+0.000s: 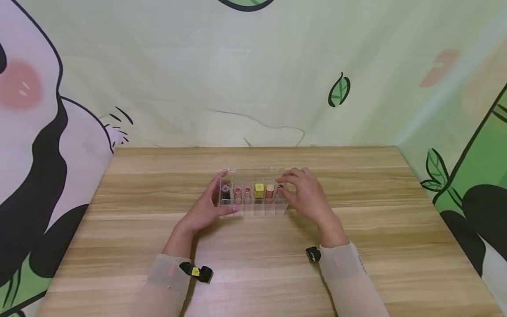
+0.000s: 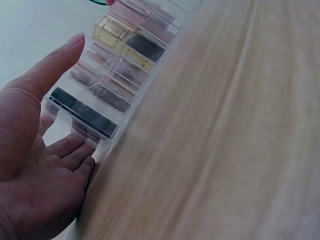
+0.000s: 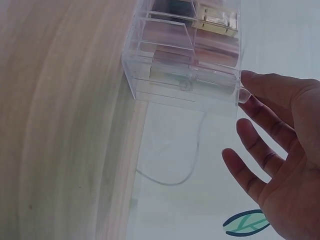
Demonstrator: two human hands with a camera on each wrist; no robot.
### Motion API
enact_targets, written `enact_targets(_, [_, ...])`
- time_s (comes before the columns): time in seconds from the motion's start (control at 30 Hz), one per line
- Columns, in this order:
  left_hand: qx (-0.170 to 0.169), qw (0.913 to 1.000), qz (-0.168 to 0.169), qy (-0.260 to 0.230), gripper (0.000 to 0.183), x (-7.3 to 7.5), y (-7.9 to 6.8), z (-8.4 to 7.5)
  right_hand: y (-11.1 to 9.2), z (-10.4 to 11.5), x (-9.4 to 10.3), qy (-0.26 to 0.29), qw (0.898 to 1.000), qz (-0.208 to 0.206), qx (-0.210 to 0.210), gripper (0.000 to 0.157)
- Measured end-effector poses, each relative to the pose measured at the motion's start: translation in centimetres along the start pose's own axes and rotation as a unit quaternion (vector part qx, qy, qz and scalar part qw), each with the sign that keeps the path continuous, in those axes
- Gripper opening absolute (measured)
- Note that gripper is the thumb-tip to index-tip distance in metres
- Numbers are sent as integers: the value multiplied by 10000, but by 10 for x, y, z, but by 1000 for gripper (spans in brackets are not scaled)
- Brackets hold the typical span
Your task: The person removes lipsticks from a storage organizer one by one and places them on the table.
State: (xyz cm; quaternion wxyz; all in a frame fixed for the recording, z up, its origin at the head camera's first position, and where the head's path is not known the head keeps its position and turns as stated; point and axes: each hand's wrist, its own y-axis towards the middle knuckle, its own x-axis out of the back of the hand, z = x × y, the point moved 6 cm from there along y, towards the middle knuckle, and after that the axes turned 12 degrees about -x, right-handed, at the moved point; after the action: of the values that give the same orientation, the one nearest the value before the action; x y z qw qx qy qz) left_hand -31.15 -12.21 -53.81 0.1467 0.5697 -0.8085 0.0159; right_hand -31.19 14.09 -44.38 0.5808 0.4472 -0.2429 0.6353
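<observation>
A clear plastic lipstick organizer (image 1: pixel 253 211) stands on the wooden table, with a row of lipsticks upright in its back compartments. From left to right these are a black tube (image 1: pixel 225 192), two pink-topped tubes (image 1: pixel 242 192), a yellow-topped tube (image 1: pixel 259 190) and an orange-brown one (image 1: pixel 270 192). My left hand (image 1: pixel 202 209) grips the organizer's left end, thumb along the front and fingers behind. At the right end, my right hand (image 1: pixel 306 193) pinches the tip of a clear lipstick tube (image 3: pixel 244 95) between thumb and index finger. That tube's lower part sits inside the end compartment.
The wooden table (image 1: pixel 253 264) reaches back to a printed fabric backdrop (image 1: pixel 253 79). A thin cord (image 1: pixel 273 126) shows against that fabric behind the organizer. Black straps with small devices are worn at the left wrist (image 1: pixel 196 271) and right wrist (image 1: pixel 313 254).
</observation>
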Motion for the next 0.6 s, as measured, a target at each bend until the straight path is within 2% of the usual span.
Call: enact_targets(0.6, [-5, 10000, 28, 51, 110, -1, 0, 2, -1, 2, 10, 683, 9976, 6, 135, 18])
